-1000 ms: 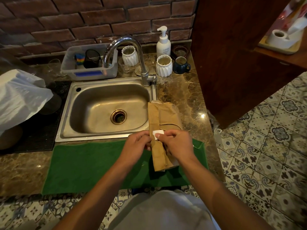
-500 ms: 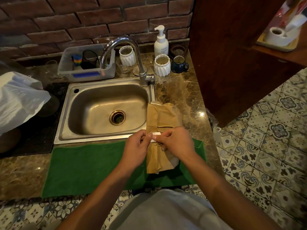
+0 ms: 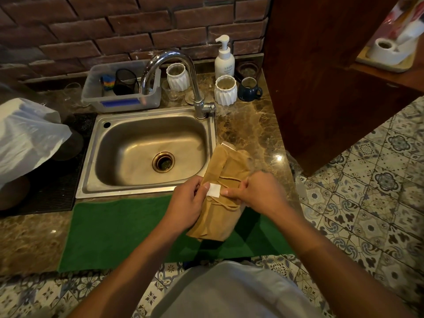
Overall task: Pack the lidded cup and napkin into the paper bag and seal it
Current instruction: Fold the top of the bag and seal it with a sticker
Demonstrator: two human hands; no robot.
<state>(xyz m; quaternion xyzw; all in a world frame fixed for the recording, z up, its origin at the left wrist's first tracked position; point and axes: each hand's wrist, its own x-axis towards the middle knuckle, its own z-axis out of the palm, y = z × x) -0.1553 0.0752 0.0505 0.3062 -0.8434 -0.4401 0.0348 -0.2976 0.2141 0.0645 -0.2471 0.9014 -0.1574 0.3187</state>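
Observation:
A brown paper bag [image 3: 218,216], folded over and bulging, lies partly on the green mat [image 3: 119,228] and partly on the marble counter, right of the sink. A small white sticker [image 3: 213,190] sits across its folded flap. My left hand [image 3: 187,203] grips the bag's left side, its thumb on the sticker's left edge. My right hand [image 3: 257,191] holds the bag's right side, with a fingertip at the sticker's right edge. The cup and napkin are hidden.
A steel sink [image 3: 149,152] with a curved tap [image 3: 174,72] is to the left. Behind stand a soap pump bottle [image 3: 224,58], two white ribbed cups [image 3: 226,89], a blue mug [image 3: 249,88] and a plastic tub [image 3: 121,88]. A wooden cabinet [image 3: 321,76] rises at right.
Both hands have shifted slightly along the flap. The bag has turned a little, its near end swinging left. The sticker now lies flatter on the fold.

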